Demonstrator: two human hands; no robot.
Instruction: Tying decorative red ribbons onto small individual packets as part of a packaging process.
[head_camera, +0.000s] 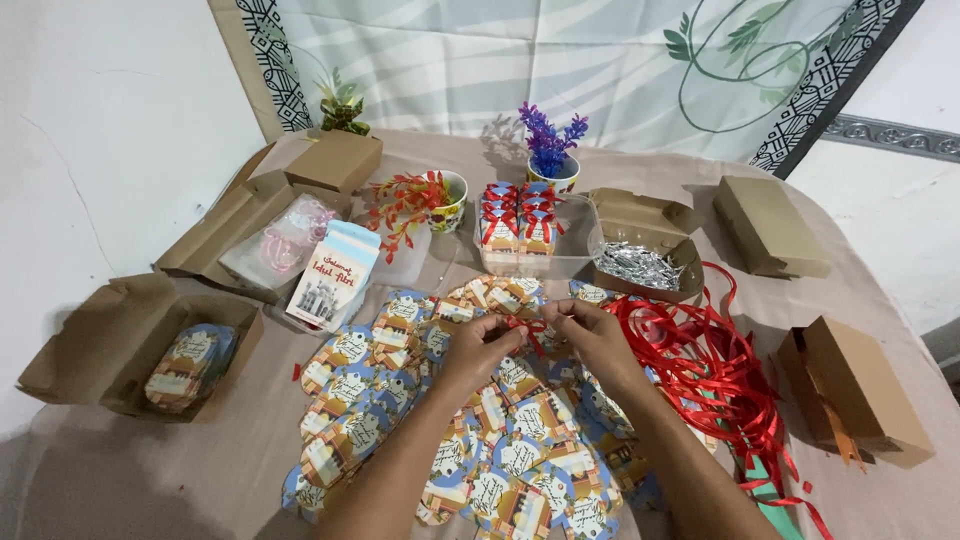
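Observation:
My left hand (478, 345) and my right hand (594, 333) meet over the middle of the table, fingers pinched on a short piece of red ribbon (532, 328) stretched between them. Under both hands lies a spread of several flat printed paper cut-outs (400, 380) in blue, orange and cream. A tangled heap of loose red ribbon (715, 370) lies just right of my right hand. Behind my hands a clear plastic tray (576, 262) holds small folded printed boxes with red bows (518, 218).
Open brown boxes stand around: one at left with cut-outs (150, 345), one holding silver-wrapped pieces (640, 262), two shut at right (768, 228) (860, 390). A standing printed carton (335, 275), a plastic bag (285, 240) and small pots of red (445, 200) and purple (550, 150) fake plants sit behind.

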